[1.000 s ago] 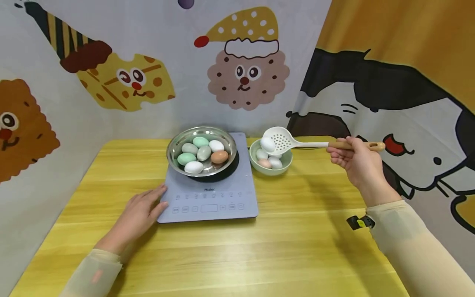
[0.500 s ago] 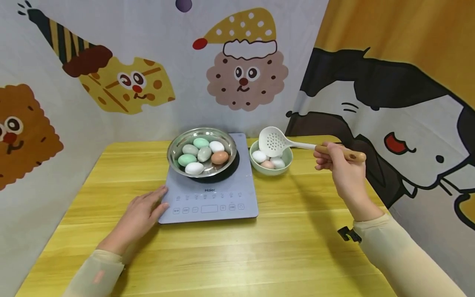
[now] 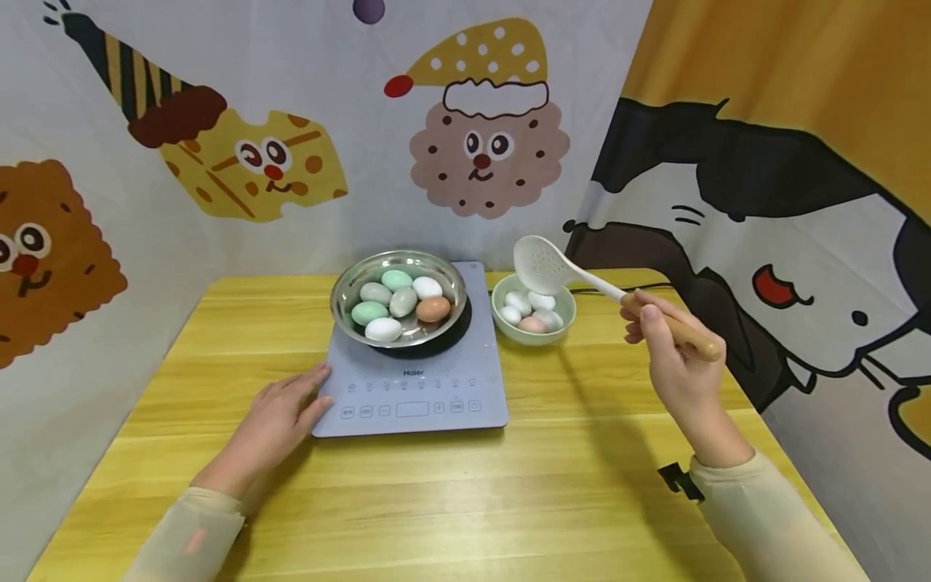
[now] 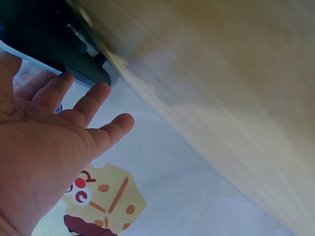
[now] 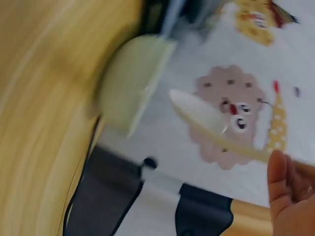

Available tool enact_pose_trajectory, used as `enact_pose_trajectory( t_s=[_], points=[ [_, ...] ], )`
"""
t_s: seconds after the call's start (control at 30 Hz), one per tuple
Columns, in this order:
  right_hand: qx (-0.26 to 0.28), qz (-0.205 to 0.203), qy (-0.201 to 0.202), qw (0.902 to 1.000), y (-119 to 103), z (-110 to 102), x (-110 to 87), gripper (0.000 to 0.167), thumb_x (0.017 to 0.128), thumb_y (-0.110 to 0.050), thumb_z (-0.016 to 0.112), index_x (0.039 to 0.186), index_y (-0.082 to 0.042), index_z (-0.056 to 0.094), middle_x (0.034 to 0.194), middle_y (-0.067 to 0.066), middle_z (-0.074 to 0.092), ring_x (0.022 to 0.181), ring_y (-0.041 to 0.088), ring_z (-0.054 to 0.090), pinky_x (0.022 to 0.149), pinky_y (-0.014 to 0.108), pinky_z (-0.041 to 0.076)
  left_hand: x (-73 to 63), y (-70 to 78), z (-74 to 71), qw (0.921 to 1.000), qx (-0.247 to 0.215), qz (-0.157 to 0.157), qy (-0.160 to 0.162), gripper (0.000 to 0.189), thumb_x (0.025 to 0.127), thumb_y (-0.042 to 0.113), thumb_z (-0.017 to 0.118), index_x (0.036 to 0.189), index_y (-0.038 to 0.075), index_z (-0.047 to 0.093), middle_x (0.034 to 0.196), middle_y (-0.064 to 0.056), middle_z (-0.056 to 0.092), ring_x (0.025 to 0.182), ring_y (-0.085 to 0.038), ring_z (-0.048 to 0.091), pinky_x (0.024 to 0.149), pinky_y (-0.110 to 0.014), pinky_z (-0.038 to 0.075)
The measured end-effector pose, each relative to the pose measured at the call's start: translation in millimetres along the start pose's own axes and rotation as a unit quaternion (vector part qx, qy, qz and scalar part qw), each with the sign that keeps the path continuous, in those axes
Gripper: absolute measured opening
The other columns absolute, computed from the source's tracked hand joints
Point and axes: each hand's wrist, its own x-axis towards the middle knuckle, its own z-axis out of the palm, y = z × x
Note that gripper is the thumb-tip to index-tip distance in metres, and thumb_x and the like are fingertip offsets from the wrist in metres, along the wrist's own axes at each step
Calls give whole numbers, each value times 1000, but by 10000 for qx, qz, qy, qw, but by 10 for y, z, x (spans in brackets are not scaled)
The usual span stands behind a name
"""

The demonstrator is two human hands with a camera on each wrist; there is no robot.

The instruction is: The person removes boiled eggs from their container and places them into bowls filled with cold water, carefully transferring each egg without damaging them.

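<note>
My right hand (image 3: 680,368) grips the wooden handle of a white skimmer (image 3: 540,265), seen side-on in the right wrist view. Its perforated head hangs over a pale green bowl (image 3: 534,336), clear of the eggs inside. Several white eggs and a pinkish egg (image 3: 532,324) lie in that bowl. To its left, a steel basin (image 3: 423,330) holds several green, grey and white eggs and a brown egg (image 3: 433,309). The basin stands on an induction cooker (image 3: 465,372). With relaxed, extended fingers, my left hand (image 3: 269,424) touches the cooker's left edge.
All of it stands on a yellow wooden table (image 3: 407,501). A curtain with cartoon prints (image 3: 487,158) hangs close behind the table and along its sides. A dark cord (image 3: 618,289) runs behind the bowl to the right.
The skimmer carried a white egg over the bowl; the egg now lies among the others. The skimmer's head has tilted and risen off the bowl. My left hand stays put.
</note>
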Motion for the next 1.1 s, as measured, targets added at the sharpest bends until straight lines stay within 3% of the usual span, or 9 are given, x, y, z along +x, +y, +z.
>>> enact_pose_trajectory(
  t_s=[0.13, 0.2, 0.27, 0.4, 0.5, 0.63, 0.83, 1.1],
  points=[
    [1195, 642, 216, 9905, -189, 138, 68, 27, 109, 3, 52, 124, 19, 69, 110, 14, 83, 89, 14, 80, 71, 22, 65, 1, -9, 1, 10000, -4, 27, 21, 60, 111, 32, 59, 163, 6, 44, 169, -19, 44, 148, -53, 45, 123, -76, 25],
    [1541, 463, -47, 9870, -263, 294, 95, 27, 109, 5, 51, 124, 19, 68, 113, 16, 82, 92, 16, 80, 73, 24, 66, -5, -16, -5, 10000, 13, 31, 38, 59, 111, 31, 59, 163, 6, 44, 168, -19, 44, 148, -53, 45, 123, -76, 25],
    [1767, -108, -485, 9830, -301, 490, 113, 26, 106, 11, 51, 122, 23, 67, 116, 21, 81, 96, 17, 81, 76, 26, 67, -9, -19, -7, 10000, 27, 19, 51, 59, 111, 31, 60, 162, 6, 45, 168, -19, 45, 148, -54, 45, 122, -77, 25],
    [1230, -1520, -1395, 9707, -308, 862, 119, 24, 106, 3, 58, 115, 21, 72, 111, 24, 81, 97, 13, 79, 81, 22, 65, -13, -8, -1, 9999, 61, 30, 95, 58, 111, 32, 60, 161, 6, 47, 167, -18, 47, 147, -56, 45, 122, -77, 25],
    [445, -2104, -1736, 9611, -290, 1032, 94, 29, 109, -15, 63, 114, 9, 78, 103, 16, 82, 90, 14, 76, 83, 17, 61, -11, 0, 6, 9998, 76, 70, 153, 57, 110, 32, 62, 160, 6, 49, 167, -18, 47, 147, -60, 43, 122, -78, 25],
    [165, -2208, -1994, 9546, -246, 1123, 66, 34, 110, -24, 62, 114, 5, 79, 99, 11, 82, 84, 21, 74, 80, 23, 58, -3, 3, -1, 9996, 165, 117, 210, 57, 109, 31, 63, 159, 7, 51, 168, -15, 46, 149, -61, 38, 122, -78, 22],
    [230, -2286, -2151, 9492, -202, 1136, 85, 36, 110, -25, 62, 113, 7, 78, 98, 14, 82, 77, 18, 69, 70, 23, 56, 25, -2, -28, 9989, 371, 223, 184, 58, 109, 31, 64, 159, 8, 51, 169, -12, 46, 152, -59, 34, 123, -80, 16],
    [-211, -2275, -2490, 9412, -195, 1125, 182, 37, 109, -31, 64, 113, 2, 80, 105, 12, 83, 83, 19, 76, 71, 24, 61, 30, 14, -68, 9979, 525, 329, 211, 55, 107, 33, 65, 156, 9, 55, 166, -9, 50, 154, -57, 34, 120, -85, 13]
  ],
)
